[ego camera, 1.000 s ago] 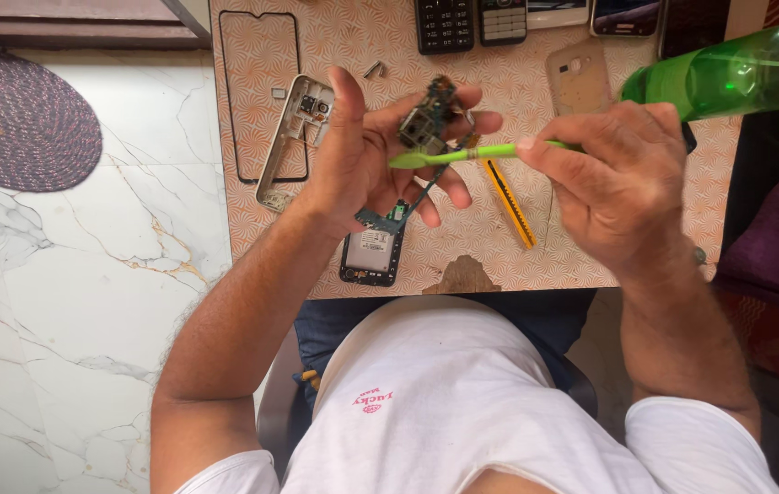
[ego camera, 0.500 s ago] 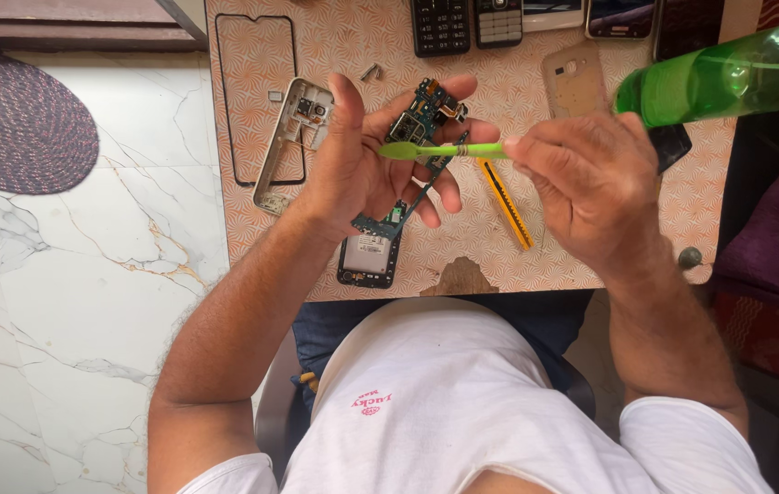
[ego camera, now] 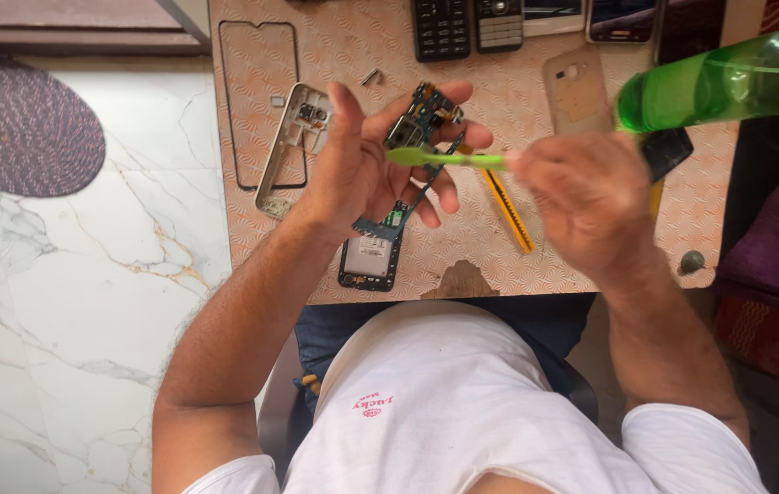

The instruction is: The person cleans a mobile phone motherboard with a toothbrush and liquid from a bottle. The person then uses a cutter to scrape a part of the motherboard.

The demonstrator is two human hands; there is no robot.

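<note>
My left hand (ego camera: 366, 169) holds a phone circuit board (ego camera: 417, 137) upright over the patterned table (ego camera: 353, 55), fingers wrapped round its edges. My right hand (ego camera: 590, 197), blurred by motion, grips a green toothbrush (ego camera: 444, 159) whose head touches the board's face. Under my left hand a stripped phone body (ego camera: 369, 261) lies on the table, partly hidden by the palm.
A silver phone frame (ego camera: 284, 151) and a thin black bezel (ego camera: 257, 101) lie at the left. Several phones (ego camera: 499, 20) line the far edge. A gold back cover (ego camera: 577, 87), a green bottle (ego camera: 709, 82), a yellow-black tool (ego camera: 510, 210) and a small round knob (ego camera: 691, 263) sit right.
My right hand has moved left and down with the toothbrush, sweeping its head across the board. My left hand has opened its fingers slightly and tilted the board.
</note>
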